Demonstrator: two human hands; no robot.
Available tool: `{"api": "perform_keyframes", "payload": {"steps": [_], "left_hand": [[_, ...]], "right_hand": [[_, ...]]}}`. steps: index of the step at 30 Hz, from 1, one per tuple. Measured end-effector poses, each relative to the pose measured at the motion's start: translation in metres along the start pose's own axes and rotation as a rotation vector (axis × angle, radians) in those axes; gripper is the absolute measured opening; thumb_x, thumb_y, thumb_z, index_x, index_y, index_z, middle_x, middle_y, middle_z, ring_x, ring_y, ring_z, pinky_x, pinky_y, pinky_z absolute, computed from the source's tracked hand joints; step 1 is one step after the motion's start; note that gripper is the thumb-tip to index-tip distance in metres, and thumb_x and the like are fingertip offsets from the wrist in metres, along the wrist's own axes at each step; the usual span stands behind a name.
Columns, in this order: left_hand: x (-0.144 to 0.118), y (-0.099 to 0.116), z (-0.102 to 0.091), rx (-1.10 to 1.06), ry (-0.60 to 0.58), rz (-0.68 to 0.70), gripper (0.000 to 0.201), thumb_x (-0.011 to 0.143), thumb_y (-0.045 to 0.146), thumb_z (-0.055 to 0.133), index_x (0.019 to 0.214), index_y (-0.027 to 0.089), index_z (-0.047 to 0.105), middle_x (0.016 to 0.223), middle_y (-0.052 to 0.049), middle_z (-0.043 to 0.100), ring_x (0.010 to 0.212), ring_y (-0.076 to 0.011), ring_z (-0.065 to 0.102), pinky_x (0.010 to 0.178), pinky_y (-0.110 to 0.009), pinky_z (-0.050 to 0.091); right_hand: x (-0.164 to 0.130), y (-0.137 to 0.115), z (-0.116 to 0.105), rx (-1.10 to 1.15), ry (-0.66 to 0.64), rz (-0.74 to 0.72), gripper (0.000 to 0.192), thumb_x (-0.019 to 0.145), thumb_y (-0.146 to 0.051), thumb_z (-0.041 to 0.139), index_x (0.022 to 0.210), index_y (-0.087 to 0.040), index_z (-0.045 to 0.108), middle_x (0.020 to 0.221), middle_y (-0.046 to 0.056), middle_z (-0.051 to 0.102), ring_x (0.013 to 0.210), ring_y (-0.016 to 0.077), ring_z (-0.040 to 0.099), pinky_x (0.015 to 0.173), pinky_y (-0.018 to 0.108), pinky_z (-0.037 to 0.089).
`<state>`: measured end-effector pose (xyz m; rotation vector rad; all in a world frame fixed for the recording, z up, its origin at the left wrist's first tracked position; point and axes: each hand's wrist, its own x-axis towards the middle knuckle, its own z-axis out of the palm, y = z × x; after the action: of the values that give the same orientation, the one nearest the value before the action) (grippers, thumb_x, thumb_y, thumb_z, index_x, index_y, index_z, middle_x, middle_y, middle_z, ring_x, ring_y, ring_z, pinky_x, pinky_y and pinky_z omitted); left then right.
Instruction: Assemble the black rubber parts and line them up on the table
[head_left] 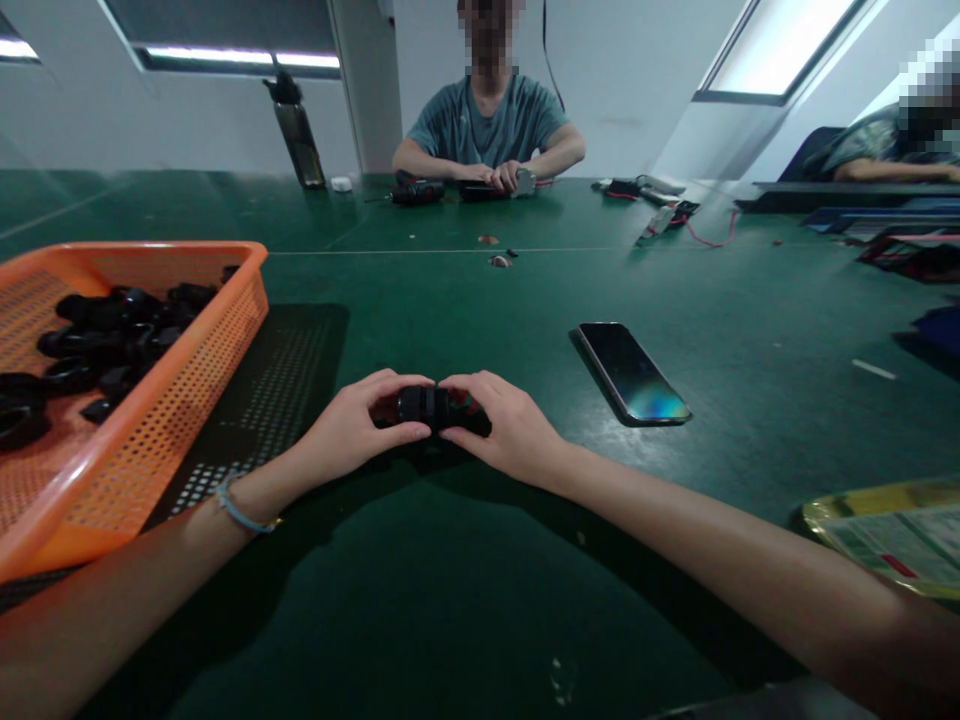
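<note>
A small black ribbed cylindrical part (424, 405) is held between my two hands, low over the green table (450, 310). My left hand (360, 418) grips its left end, thumb below and fingers above. From the other side my right hand (510, 418) curls round the right end in the same way, and the fingertips of both hands almost meet. Palms and fingers hide some of the part, so its exact kind is unclear. Left of my hands stands an orange perforated basket (225, 345) with several similar black parts (120, 325) in it.
A smartphone (634, 375) lies right of my hands, and a yellow-edged packet (892, 530) is nearer the right edge. Across the table a person (491, 125) handles something beside a black tool (416, 192). A bottle (298, 135) stands at the back left. Wired parts (667, 215) lie back right.
</note>
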<state>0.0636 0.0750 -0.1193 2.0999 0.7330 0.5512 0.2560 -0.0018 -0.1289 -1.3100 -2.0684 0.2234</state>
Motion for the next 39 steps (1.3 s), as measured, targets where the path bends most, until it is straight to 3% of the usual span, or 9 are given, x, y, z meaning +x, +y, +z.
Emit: {"api": "perform_keyframes", "payload": {"steps": [25,39], "left_hand": [[-0.0009,-0.0006,0.0003,0.109,0.01,0.049,0.042,0.073,0.044,0.063,0.109,0.022,0.06,0.09,-0.002,0.055,0.079,-0.0183,0.057,0.068,-0.031,0.049],[-0.0005,0.0006,0.0002,0.126,0.019,0.065,0.042,0.073,0.043,0.064,0.108,0.02,0.061,0.09,-0.002,0.055,0.079,-0.0185,0.058,0.069,-0.031,0.048]], "right_hand": [[0.0016,0.0004,-0.0006,-0.038,-0.022,-0.015,0.03,0.08,-0.023,0.063,0.106,-0.009,0.056,0.097,0.012,0.067,0.087,0.0193,0.062,0.075,0.035,0.052],[0.0017,0.0011,-0.0001,-0.051,-0.041,0.002,0.027,0.082,-0.025,0.061,0.105,-0.011,0.056,0.098,0.01,0.067,0.087,0.0187,0.062,0.074,0.034,0.05]]}}
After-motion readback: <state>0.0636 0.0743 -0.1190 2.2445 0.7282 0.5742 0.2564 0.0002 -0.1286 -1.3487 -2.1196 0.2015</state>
